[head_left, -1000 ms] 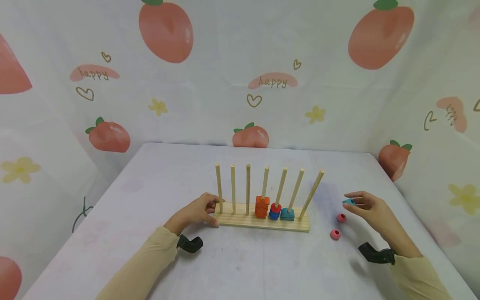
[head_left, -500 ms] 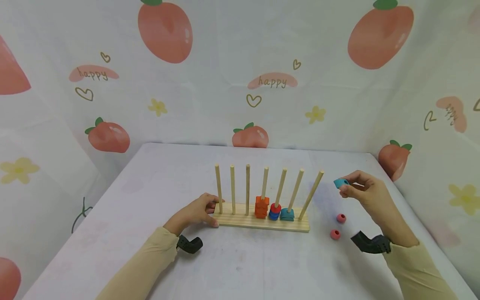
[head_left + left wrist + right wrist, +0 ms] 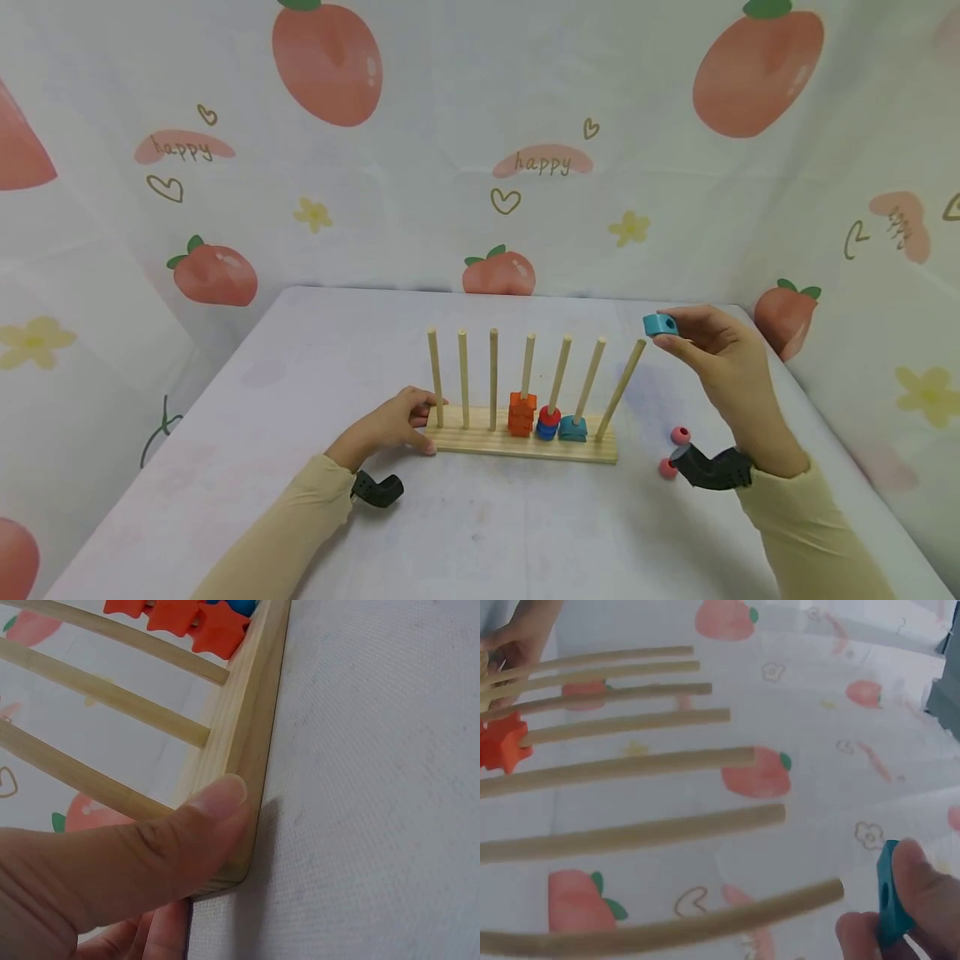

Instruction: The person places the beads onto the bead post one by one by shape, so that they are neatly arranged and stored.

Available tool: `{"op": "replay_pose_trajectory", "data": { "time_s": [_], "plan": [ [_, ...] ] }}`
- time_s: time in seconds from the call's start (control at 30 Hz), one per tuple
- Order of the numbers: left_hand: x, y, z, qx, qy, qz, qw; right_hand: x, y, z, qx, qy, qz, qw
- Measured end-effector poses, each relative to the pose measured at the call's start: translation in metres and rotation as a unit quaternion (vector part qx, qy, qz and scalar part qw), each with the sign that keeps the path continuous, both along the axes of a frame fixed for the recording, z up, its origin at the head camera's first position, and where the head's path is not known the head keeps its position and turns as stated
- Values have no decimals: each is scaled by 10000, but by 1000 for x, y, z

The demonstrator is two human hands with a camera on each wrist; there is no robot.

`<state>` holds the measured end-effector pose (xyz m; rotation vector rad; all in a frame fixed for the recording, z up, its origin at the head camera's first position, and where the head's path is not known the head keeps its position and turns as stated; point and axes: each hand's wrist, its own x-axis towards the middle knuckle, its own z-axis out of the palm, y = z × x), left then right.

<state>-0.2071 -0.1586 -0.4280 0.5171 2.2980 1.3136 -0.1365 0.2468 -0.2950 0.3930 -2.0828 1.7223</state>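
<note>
My left hand [image 3: 390, 425] grips the left end of a wooden pegboard base [image 3: 465, 443], thumb along its front edge in the left wrist view. Several upright pegs stand on it. Orange star beads [image 3: 522, 417] are stacked on a middle peg. Right of them sit a red round bead [image 3: 550, 416] above blue, then a teal bead [image 3: 573, 429]. The rightmost peg [image 3: 622, 389] is bare. My right hand [image 3: 723, 358] pinches another teal bead [image 3: 660, 325] between thumb and fingers, raised just right of that peg's tip. In the right wrist view, the bead's hole faces the peg.
Two pink beads [image 3: 680, 435] lie on the white tabletop [image 3: 480, 533] right of the pegboard, the nearer one partly behind the right wrist camera [image 3: 708, 467]. A fruit-printed cloth [image 3: 420, 167] hangs behind and beside the table.
My right hand has lifted the teal bead from low over the table and carried it up and left to the rightmost peg's tip. The left hand keeps its place on the base.
</note>
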Motion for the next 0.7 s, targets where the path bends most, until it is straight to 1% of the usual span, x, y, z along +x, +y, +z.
{"op": "replay_pose_trajectory", "data": {
  "time_s": [0.07, 0.1, 0.23, 0.37, 0.4, 0.53, 0.7],
  "plan": [
    [0, 0, 0, 10, -7, -1, 10000, -3, -6, 0, -92, 281, 115, 9995],
    [0, 0, 0, 24, -14, -2, 10000, -5, -9, -1, -226, 420, 222, 9986],
    [0, 0, 0, 42, -68, 48, 10000, -11, -22, -7, -615, 960, 465, 9924],
    [0, 0, -1, 57, -94, 74, 9999, -17, -34, -16, -834, 1287, 516, 9868],
    [0, 0, 0, 65, -101, 69, 9999, -18, -37, -18, -899, 1369, 607, 9846],
    [0, 0, 0, 78, -122, 63, 9999, -21, -46, -23, -761, 1557, 768, 9819],
    [1, -1, 1, 95, -116, 32, 9999, -22, -51, -27, -373, 1615, 765, 9832]
  ]
}}
